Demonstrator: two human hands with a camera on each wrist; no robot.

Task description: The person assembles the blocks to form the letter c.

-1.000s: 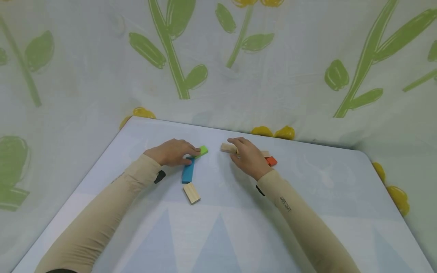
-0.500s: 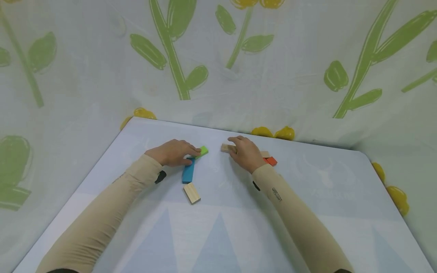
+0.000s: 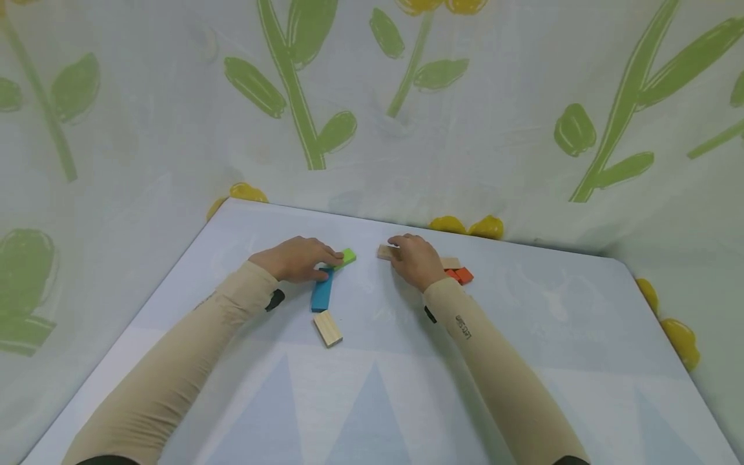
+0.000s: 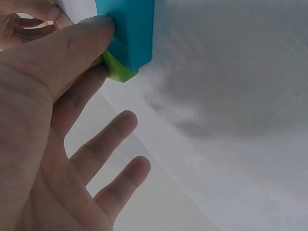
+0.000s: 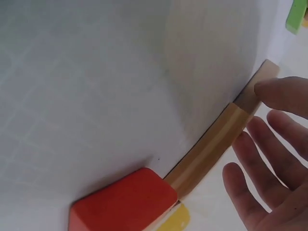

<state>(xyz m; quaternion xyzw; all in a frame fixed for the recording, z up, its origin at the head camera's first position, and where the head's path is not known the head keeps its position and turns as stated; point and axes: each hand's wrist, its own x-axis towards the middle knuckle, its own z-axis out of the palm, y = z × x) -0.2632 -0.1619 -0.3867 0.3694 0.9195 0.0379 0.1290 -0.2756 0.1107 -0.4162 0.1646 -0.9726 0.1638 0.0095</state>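
Left hand [image 3: 299, 258]: fingers mostly straight, outer two spread free; thumb against the blue block, a finger on the green block — wrapped round neither.
Right hand [image 3: 420, 261]: half open, fingers loosely bent; thumb touches the far wooden block [image 5: 260, 85], no firm hold showing.
Blue block [image 3: 321, 294]: on the table, far end at the green block.
Green block [image 3: 349, 256]: slants off toward the right hand.
Wooden row: far wooden block and second wooden block [image 5: 209, 149], end to end.
Red block [image 5: 127, 199]: at the row's other end.
Loose wooden block [image 3: 328, 329]: angled by the blue block's near end.
Table [image 3: 552, 336]: pale, triangle print.
Step, as judged: aligning blocks — both hands adjusting.
Next move: calls for light fingertip pressure, neighbours undisturbed.
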